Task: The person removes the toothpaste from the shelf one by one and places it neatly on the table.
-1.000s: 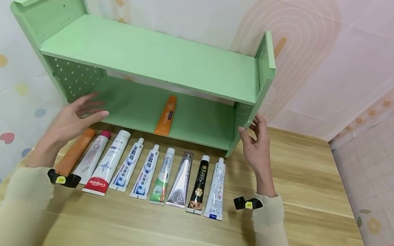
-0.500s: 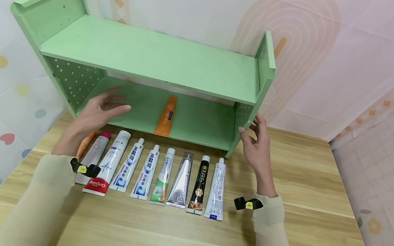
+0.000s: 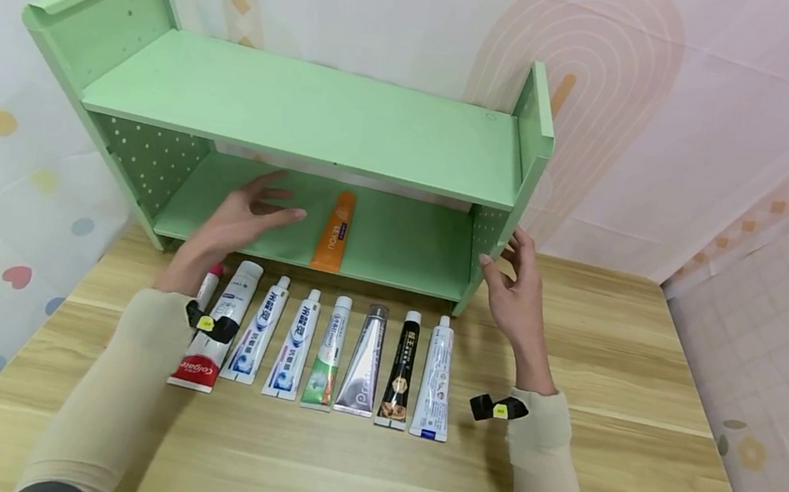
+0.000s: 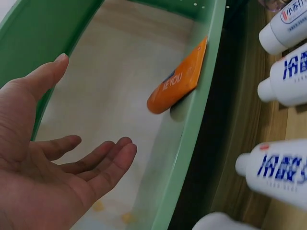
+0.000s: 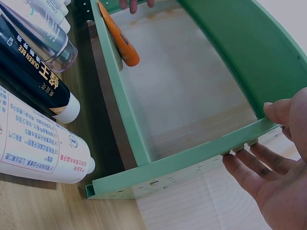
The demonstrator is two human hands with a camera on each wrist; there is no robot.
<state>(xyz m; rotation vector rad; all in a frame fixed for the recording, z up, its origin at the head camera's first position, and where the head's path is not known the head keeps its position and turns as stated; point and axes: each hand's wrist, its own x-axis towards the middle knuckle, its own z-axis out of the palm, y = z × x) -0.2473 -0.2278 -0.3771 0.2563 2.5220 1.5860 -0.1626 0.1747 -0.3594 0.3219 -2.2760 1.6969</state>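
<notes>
A green two-tier shelf rack point(image 3: 308, 108) stands against the wall. On its lower board lies one orange tube point(image 3: 333, 231) printed BEYOU, cap end toward the back. My left hand point(image 3: 239, 217) hovers over that board just left of the tube, fingers spread and holding nothing. In the left wrist view the palm and fingers point(image 4: 108, 167) are apart from the orange tube point(image 4: 180, 79). My right hand point(image 3: 518, 297) holds the rack's right side panel point(image 5: 192, 158), thumb at the front edge and fingertips on the outer face.
In front of the rack, toothpaste tubes lie in a row on the wooden table point(image 3: 301, 477): a red-and-white Colgate tube point(image 3: 220, 327), a silver tube point(image 3: 362, 359), a black tube point(image 3: 401, 369) and several others. My left forearm covers the row's left end. Patterned cloth point(image 3: 615, 75) hangs behind.
My left hand has moved right along the lower board, from the rack's left end to beside the orange tube. Its forearm now hides the leftmost tubes. The right hand has stayed put.
</notes>
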